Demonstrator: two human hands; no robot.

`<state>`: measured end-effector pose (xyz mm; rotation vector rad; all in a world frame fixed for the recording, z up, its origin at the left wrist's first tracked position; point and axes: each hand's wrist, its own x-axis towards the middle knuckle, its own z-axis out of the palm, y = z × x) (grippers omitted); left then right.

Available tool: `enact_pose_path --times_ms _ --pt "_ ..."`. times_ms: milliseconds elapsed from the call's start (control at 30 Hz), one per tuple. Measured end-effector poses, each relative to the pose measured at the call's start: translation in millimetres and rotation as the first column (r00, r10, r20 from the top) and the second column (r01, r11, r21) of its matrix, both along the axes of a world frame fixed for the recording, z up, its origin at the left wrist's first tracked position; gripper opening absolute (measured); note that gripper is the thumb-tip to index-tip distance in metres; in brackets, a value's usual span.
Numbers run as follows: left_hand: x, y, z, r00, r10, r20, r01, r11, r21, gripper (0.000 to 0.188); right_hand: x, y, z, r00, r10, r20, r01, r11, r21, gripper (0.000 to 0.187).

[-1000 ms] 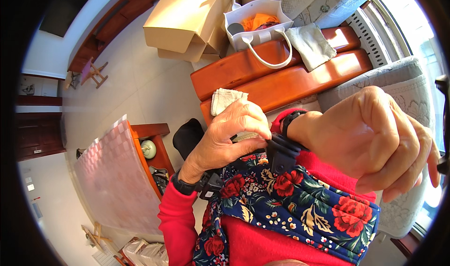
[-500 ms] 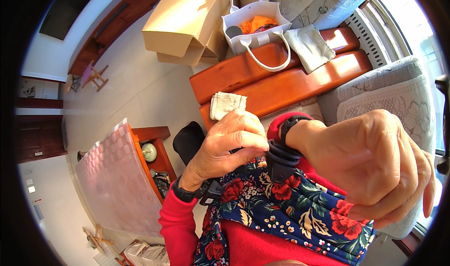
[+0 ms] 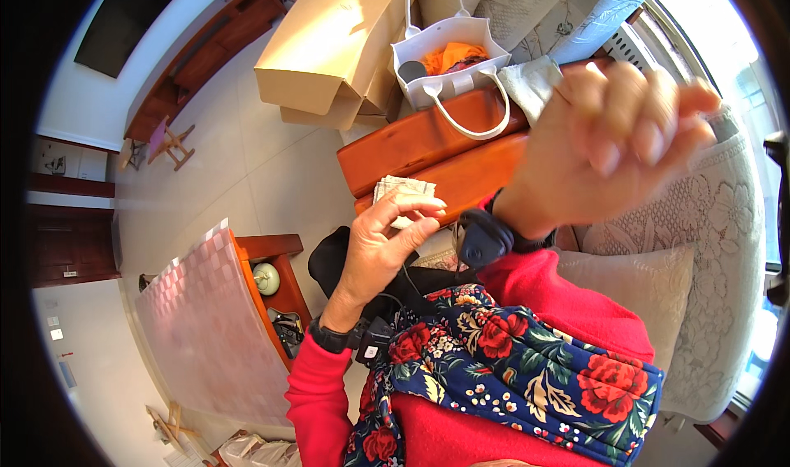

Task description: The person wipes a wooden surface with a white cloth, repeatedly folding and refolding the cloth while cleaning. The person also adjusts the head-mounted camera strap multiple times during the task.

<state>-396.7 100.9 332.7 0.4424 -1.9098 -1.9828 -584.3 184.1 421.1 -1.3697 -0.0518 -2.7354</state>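
My left hand (image 3: 377, 241) is raised at the middle with its fingers loosely bent, thumb and fingertips apart and nothing between them. It partly covers a folded pale cloth (image 3: 403, 189) on the corner of the reddish-brown wooden armrest (image 3: 428, 146). Higher and to the right, my right hand (image 3: 613, 142) is held up, somewhat blurred. Its curled fingers are spread and nothing shows in them. A black wrist strap (image 3: 329, 338) with a small box goes round the left wrist. Beside the right wrist sits a dark strapped device (image 3: 485, 238).
A white tote bag (image 3: 461, 43) with orange contents stands behind the armrest, next to a cardboard box (image 3: 329, 43). A grey towel (image 3: 531, 84) lies behind my right hand. At left is a table with a pink checked cover (image 3: 206, 327); a cushioned sofa (image 3: 699, 286) is at right.
My left hand has moved away from the right wrist, down and left, its fingers parting. My right hand has risen and turned, its palm side now showing.
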Motion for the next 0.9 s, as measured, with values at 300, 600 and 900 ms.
enact_pose_path --times_ms 300,600,900 --pt "2 -10 -18 0.998 0.040 0.045 -0.045 0.994 0.104 0.012 -32 -51 -29 0.800 -0.211 0.561 0.011 0.941 0.339 0.028" --pt "-1 -12 -29 0.988 -0.010 0.153 -0.011 0.990 0.137 0.014 -57 -71 -55 0.735 -0.253 0.629 -0.031 0.914 0.404 0.025" --pt "2 -23 -49 0.977 -0.006 0.213 -0.032 0.984 0.174 0.017 -78 -79 -85 0.714 -0.283 0.641 -0.037 0.899 0.437 0.026"
